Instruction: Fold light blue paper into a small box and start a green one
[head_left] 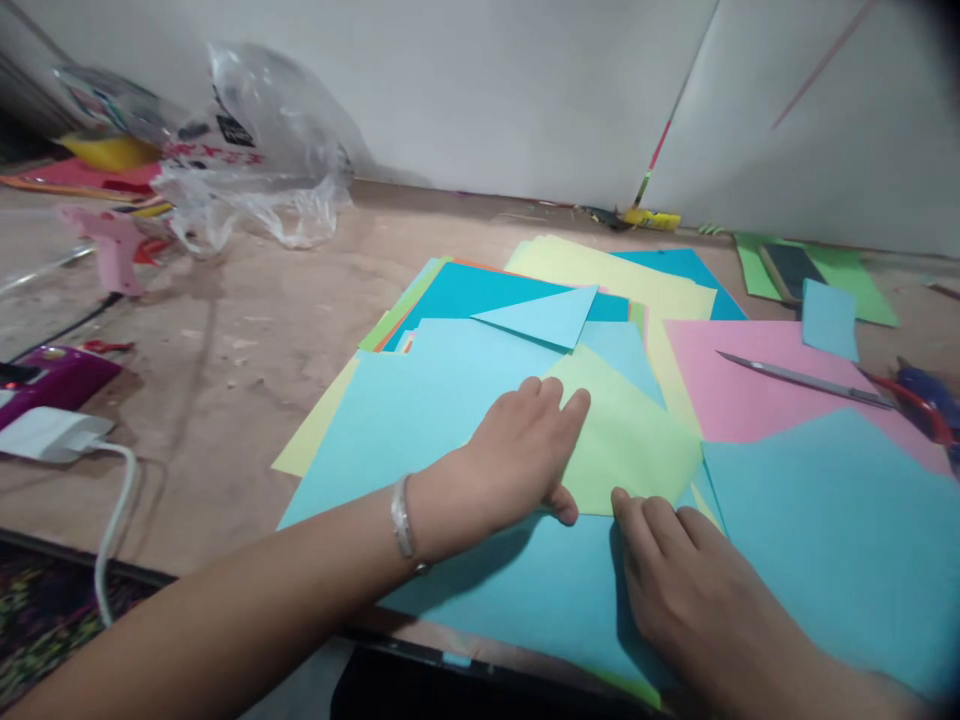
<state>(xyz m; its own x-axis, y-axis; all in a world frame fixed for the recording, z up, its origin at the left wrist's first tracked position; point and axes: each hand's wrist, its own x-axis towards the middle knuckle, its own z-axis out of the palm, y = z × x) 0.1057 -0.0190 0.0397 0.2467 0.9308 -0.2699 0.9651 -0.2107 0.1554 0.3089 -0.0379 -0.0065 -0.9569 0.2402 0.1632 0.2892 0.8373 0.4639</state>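
Note:
A light green paper (pixel 630 435) lies over light blue sheets (pixel 405 400) in front of me. My left hand (pixel 529 445), with a bracelet at its wrist, rests on the green paper's left part, fingers and thumb apart. At the paper's near edge is my right hand (pixel 675 560), its fingers curled together; whatever they may grip there is hidden. A light blue paper triangle (pixel 551 317) lies just beyond the green paper, on the stack.
Right of the stack, a craft knife (pixel 802 378) lies on pink paper (pixel 735 400), near red-handled pliers (pixel 919 405). At the left are a pink glue gun (pixel 112 250), a plastic bag (pixel 262 150) and a white charger (pixel 49 435) with its cable.

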